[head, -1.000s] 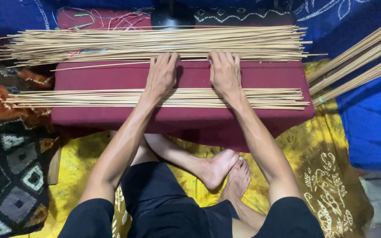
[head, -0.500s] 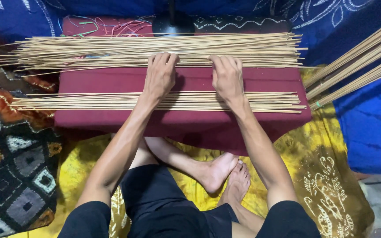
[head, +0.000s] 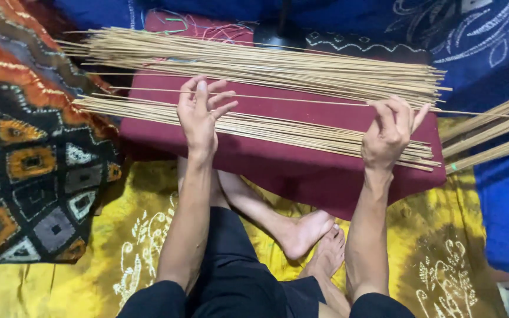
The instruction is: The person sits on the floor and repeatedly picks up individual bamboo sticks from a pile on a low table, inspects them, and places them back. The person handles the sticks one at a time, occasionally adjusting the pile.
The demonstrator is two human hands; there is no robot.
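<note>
Hands moved apart: left hand released, right hand apparently grasping nearer stick bundle.

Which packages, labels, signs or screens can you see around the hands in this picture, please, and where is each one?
None are in view: no package, label, sign or screen.
What shows instead: thin pale sticks in rows across a maroon cushion, under the left hand and right hand.
Patterned cloths surround it: blue behind, yellow in front.
</note>
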